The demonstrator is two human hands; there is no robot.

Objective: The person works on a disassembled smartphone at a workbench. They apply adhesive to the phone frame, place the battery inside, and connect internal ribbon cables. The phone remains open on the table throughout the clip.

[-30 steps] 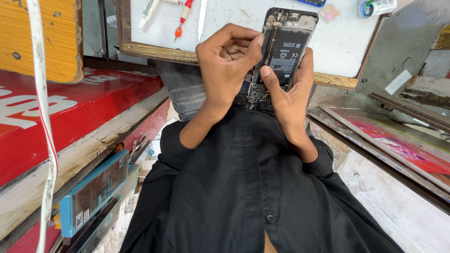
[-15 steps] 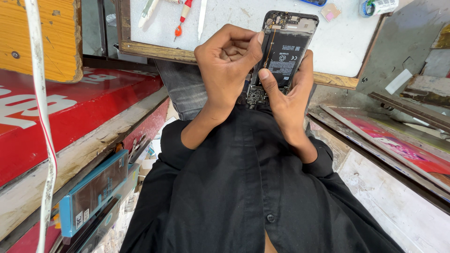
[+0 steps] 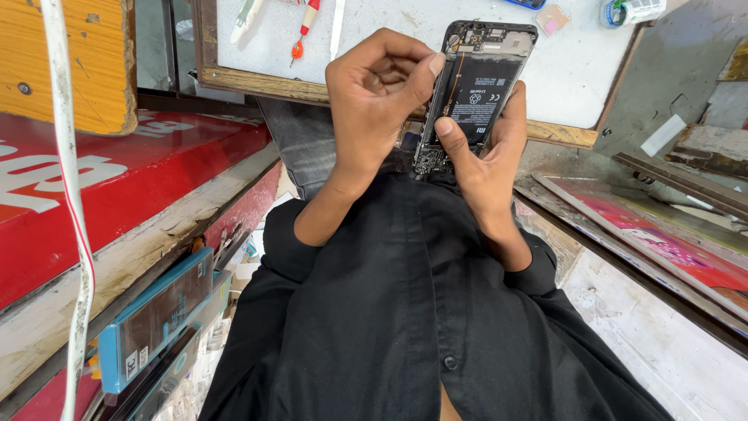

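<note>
Right now an opened black smartphone with its back cover off (image 3: 479, 86) is held up over the person's lap, just in front of the near edge of a white, wood-framed work surface (image 3: 545, 70); its long axis runs nearly upright in the head view, tilted a little to the right, with the camera end pointing away from the body and the connector end down toward the black shirt (image 3: 405, 312). The exposed inside — battery and boards — faces the camera, probably so the work can be seen from above. The right hand (image 3: 487, 160) cradles the phone from behind and below, fingers wrapped along its right edge and thumb pressed on the lower part of the battery; this seems to steady it. The left hand (image 3: 378, 97) is curled, thumb and forefinger pinched together at the phone's upper left edge beside a thin orange-brown strip — whether anything is actually gripped there I cannot tell. Farther back on the surface lies a small red-handled screwdriver (image 3: 304, 27); a blue flat box (image 3: 156, 320) sits low on the left.
</note>
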